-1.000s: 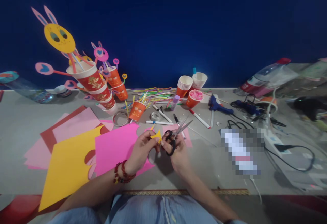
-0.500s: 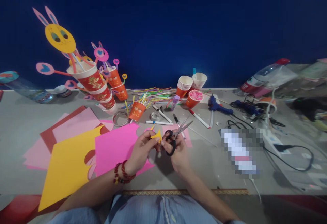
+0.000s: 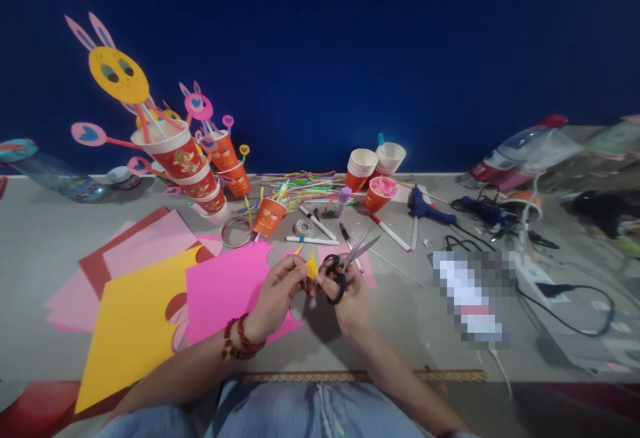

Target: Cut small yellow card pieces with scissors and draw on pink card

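Fingertips of the left hand (image 3: 278,291) pinch a small yellow paper scrap (image 3: 311,267) above the surface; the right hand (image 3: 349,297) grips open scissors (image 3: 345,266) beside it, which might nick a finger.

Yellow paper scrap (image 3: 311,267), black-handled scissors (image 3: 345,266), hot-pink sheet (image 3: 227,291), deep-blue wall (image 3: 350,58).

Scissors (image 3: 345,266): shiny metal blades, glossy black plastic handles. Yellow scrap (image 3: 311,267) and pink sheet (image 3: 225,288): matt paper. Desk (image 3: 50,238): smooth, apparently matt grey.
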`<state>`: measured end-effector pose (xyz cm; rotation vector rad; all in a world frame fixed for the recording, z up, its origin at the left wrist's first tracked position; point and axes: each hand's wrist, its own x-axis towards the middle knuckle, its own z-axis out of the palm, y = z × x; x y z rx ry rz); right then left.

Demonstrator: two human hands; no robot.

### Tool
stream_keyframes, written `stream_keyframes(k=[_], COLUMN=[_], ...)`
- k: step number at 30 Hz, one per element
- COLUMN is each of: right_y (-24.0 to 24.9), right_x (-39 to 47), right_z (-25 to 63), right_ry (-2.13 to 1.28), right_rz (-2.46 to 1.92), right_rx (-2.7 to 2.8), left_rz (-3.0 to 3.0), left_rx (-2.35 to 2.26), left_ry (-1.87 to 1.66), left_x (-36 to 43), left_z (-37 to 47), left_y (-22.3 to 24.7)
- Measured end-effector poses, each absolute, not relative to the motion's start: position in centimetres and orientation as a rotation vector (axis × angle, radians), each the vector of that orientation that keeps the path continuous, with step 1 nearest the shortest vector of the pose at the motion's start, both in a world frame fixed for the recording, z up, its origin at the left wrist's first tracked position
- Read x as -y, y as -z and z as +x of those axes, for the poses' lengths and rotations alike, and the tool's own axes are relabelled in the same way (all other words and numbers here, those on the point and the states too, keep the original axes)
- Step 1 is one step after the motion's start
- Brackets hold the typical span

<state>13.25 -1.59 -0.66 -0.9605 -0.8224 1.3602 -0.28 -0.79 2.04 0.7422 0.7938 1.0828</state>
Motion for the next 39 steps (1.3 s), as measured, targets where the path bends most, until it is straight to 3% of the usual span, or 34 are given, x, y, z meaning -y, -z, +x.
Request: stream_keyframes(k=[39], right_y=[0.0], right_x=[1.6], right_z=[13.4], right_ry=[-1.3], right_rz=[-1.063], right_rx=[0.84], left_rz=[0.993], left_rx=[-1.012], left_ry=[-0.989], left_x=[0.5], left_z=[-0.5], left_y=[-1.5])
